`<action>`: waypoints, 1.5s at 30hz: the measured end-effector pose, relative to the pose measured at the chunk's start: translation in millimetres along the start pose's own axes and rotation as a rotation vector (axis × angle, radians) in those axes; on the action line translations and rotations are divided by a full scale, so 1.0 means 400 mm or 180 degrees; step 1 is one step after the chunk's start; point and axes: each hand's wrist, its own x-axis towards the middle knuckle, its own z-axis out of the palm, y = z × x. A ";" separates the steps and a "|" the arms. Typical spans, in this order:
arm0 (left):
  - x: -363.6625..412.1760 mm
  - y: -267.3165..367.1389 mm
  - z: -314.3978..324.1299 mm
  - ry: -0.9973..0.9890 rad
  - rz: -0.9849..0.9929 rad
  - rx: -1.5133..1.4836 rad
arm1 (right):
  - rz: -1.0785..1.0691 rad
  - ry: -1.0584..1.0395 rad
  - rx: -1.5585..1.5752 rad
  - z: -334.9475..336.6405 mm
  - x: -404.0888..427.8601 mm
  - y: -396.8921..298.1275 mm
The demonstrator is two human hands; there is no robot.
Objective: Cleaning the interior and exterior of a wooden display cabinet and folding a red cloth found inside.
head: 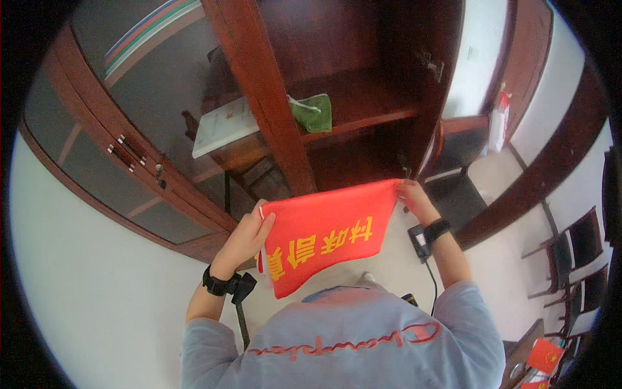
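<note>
A red cloth with yellow characters (335,228) is stretched between my two hands, in front of my body. My left hand (250,231) grips its upper left corner, where a white cord or edge shows. At the upper right corner, my right hand (415,199) pinches the fabric. The cloth's lower edge hangs loose above the floor, and part of it looks folded at the left side. Black devices with cables are strapped at both wrists. Just beyond the cloth, a green cloth pouch with a white cord (313,114) lies on a shelf of the wooden cabinet (274,82).
Glass cabinet doors with handles (126,153) stand at the left, beside a pale wall. A white booklet (226,126) shows behind the glass or in its reflection. Black chairs (573,257) line the right side. Small red flags (545,355) stand at the lower right.
</note>
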 end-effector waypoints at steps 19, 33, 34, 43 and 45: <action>0.024 0.079 0.072 0.0240 -0.0837 0.1611 | -0.2695 -0.0396 -0.4827 0.537 0.313 -0.281; 0.194 0.176 -0.040 0.0201 -0.0661 0.2025 | -0.1444 -0.2199 -0.1095 0.179 0.127 -0.349; 0.212 0.183 -0.041 0.0286 -0.0323 0.1965 | -0.1282 -0.2497 -0.0848 0.122 0.108 -0.333; 0.372 0.367 -0.124 0.0212 0.0632 0.1475 | -0.0706 -0.3439 -0.2846 0.071 -0.010 -0.192; 0.399 0.358 -0.169 0.0679 0.0843 0.1000 | -0.1077 -0.2917 -0.2811 0.056 -0.002 -0.185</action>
